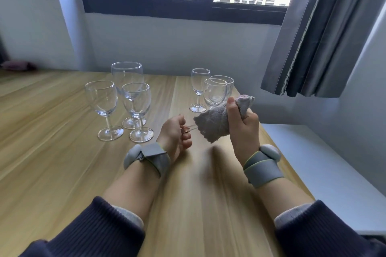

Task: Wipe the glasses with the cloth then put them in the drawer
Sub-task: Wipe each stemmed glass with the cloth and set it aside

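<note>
Here you are mid-wipe: your left hand (175, 131) pinches the stem of a glass (191, 127) held above the worktop (52, 152), and your right hand (243, 125) clamps the cloth (215, 125) around its bowl. Next, finish wiping, then find the drawer, unseen here.

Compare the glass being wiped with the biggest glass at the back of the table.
The wiped glass is held sideways, its bowl wrapped in the cloth; the biggest glass stands upright and uncovered on the table. The left hand pinches the wiped glass's stem; nothing touches the biggest glass. Both are clear, stemmed glass.
</note>
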Demonstrator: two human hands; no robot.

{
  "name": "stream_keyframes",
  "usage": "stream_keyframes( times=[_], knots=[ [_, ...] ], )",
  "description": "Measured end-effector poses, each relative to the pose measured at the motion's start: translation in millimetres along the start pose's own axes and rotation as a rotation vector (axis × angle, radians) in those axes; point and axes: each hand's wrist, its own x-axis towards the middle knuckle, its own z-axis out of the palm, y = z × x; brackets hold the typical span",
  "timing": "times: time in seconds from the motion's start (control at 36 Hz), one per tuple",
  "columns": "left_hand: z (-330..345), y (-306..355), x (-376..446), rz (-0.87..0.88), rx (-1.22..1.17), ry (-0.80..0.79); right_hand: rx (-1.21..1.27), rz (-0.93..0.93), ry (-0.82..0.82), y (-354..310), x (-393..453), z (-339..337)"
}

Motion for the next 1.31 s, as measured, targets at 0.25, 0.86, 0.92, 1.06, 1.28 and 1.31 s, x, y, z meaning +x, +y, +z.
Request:
stream_keyframes(
  times=[0.25,0.86,0.92,1.06,1.28,1.31],
  knots=[
    [9,3,-1,0.122,0.036,0.04,0.085,0.093,0.048,0,4,0],
    [5,9,-15,0.947,0.792,0.024,0.292,0.687,0.084,14,11,0],
    [7,8,-14,0.727,0.642,-0.044,0.268,0.623,0.135,13,11,0],
    [8,8,-14,0.205,0.428,-0.17,0.17,0.418,0.245,5,10,-2],
    [-2,14,-8,-0.237,0.065,-0.161,0.069,-0.031,0.113,3,3,0],
    [-3,13,-6,-0.246,0.04,-0.141,0.067,-0.06,0.091,4,2,0]
  ],
)
